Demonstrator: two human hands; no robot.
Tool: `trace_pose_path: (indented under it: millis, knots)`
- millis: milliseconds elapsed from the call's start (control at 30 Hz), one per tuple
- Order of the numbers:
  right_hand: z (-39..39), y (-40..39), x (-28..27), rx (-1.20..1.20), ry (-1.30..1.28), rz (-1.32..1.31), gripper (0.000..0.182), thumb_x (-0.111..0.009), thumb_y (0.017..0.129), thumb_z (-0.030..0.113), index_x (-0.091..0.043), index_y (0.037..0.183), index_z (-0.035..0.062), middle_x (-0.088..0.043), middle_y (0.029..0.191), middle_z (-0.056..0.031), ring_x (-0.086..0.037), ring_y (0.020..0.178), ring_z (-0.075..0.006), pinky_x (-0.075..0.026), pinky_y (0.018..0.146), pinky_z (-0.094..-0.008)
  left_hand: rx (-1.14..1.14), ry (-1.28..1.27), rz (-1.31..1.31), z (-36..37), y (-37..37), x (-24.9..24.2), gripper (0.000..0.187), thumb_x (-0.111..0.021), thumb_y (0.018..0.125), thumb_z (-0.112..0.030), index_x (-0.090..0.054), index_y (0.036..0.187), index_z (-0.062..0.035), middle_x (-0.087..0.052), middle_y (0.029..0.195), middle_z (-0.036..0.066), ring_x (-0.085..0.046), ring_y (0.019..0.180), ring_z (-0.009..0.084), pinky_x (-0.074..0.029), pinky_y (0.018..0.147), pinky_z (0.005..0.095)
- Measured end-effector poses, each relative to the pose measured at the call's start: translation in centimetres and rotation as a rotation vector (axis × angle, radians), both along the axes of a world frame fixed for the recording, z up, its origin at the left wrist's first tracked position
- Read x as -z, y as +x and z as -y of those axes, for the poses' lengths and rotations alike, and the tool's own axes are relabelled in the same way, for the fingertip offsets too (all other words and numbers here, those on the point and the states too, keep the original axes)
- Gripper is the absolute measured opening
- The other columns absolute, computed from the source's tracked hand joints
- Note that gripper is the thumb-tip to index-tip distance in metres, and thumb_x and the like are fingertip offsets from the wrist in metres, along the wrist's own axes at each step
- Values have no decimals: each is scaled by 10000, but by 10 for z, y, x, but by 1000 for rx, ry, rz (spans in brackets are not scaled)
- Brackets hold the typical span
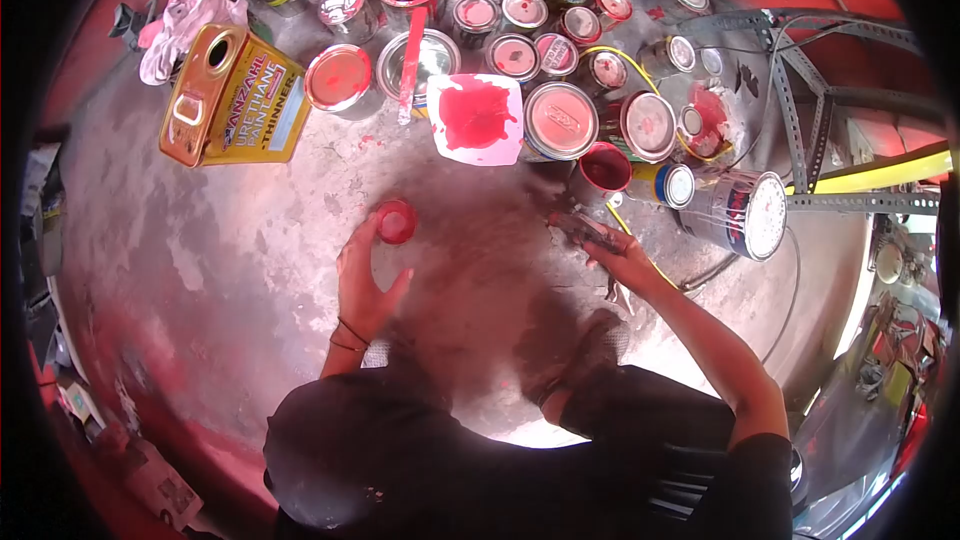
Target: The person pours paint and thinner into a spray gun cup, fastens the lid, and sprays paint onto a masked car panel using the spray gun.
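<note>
My left hand (365, 275) is open at the left of centre, thumb spread away from the fingers. Its fingertips are right at the edge of a small round red-stained cup or lid (396, 221). My right hand (625, 258) is closed around a dark, elongated tool (585, 231) with a reddish end pointing left; I cannot tell its exact kind. Ahead of both hands lies a white square sheet (475, 120) covered with wet red paint. A red-smeared stick (411, 65) rests across an open can (435, 58) behind it.
Several paint cans, including a pink-lidded can (561, 121), crowd the floor ahead. A yellow thinner tin (235, 100) stands left, near crumpled pink cloth (195, 25). At right are a large can on its side (735, 212), a yellow hose (630, 220) and a perforated metal frame (815, 90).
</note>
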State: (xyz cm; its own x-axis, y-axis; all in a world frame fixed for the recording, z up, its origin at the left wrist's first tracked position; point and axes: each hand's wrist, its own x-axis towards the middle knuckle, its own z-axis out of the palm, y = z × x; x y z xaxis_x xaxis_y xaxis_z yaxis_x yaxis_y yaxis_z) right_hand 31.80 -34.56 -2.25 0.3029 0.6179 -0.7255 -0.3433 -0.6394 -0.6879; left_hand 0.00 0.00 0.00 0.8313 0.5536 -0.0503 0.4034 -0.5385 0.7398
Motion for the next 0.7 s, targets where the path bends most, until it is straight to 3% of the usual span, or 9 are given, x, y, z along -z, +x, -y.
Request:
trace_pose_path:
  millis: [67,267,367,467,567,700]
  knots:
    - [2,0,1,-8,0,44,667,-749,1032,150,-485,1644,162,-703,1410,-38,-675,1173,-96,-527,1037,-276,12,-16,0,4,2,-2,969,-883,764,-110,-418,1611,-46,-525,1579,197,-509,1437,400,-377,1207,500]
    - [-7,-11,-17,13,83,210,679,-760,1018,133,-487,1640,143,-680,1431,-19,-657,1181,-94,-516,1046,-278,32,51,14,4,-12,4,918,-858,784,-94,-439,1599,-44,-546,1551,206,-525,1416,410,-385,1199,504]
    - [-1,-14,-12,48,85,214,654,-761,1016,131,-517,1622,151,-709,1373,-30,-660,1161,-101,-524,1020,-281,69,-42,36,7,-6,-7,886,-846,796,-84,-455,1591,-41,-543,1566,198,-526,1419,402,-391,1196,499]
    - [4,-3,-14,-56,-177,240,587,-761,1013,125,-584,1572,154,-742,1305,-53,-664,1143,-122,-532,1006,-307,100,-9,45,15,-4,4,845,-842,811,-118,-484,1573,-38,-577,1554,168,-554,1397,382,-403,1158,495]
    - [12,-9,-19,22,-173,215,521,-764,1002,106,-642,1508,124,-768,1230,-68,-663,1121,-134,-533,1006,-337,141,21,74,22,-7,14,805,-843,808,-106,-524,1545,-44,-587,1549,171,-563,1392,373,-404,1154,494]
    - [20,-13,-64,-291,-73,220,521,-705,980,-16,-661,1480,122,-763,1279,-89,-684,1185,-192,-533,1037,-368,179,27,66,27,-12,6,749,-837,816,-96,-564,1512,-51,-606,1526,170,-575,1382,367,-418,1149,486]
